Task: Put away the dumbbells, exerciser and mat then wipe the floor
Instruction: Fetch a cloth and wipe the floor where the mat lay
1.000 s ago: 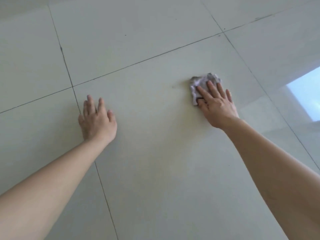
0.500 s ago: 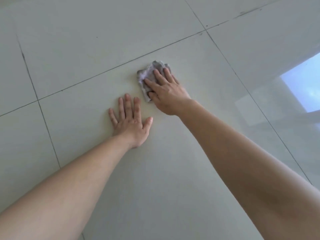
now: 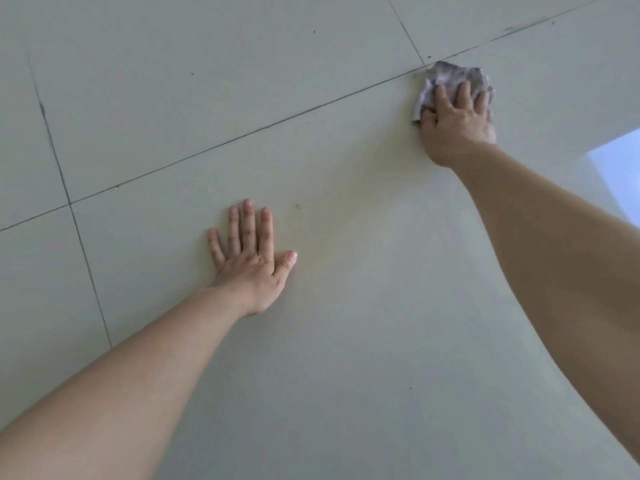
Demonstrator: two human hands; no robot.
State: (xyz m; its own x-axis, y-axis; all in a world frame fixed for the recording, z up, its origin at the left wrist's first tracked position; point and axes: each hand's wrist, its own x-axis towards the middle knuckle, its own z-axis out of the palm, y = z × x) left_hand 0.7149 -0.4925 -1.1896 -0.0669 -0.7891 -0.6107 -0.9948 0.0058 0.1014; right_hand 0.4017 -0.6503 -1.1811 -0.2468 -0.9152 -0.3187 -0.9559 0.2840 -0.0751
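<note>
Pressing a crumpled grey cloth (image 3: 453, 76) onto the floor (image 3: 346, 358), the right hand (image 3: 457, 129) has swept outward. Half a second ago the cloth lay just beyond the left fingertips; now it sits well to their right, touching the grout line (image 3: 242, 137). The right fingers (image 3: 462, 95) lie extended on top of the cloth, pinning rather than gripping it. The left hand (image 3: 252, 268) stays flat, fingers spread, empty. Judgement: wiping is underway. Dumbbells, exerciser and mat are out of view.
</note>
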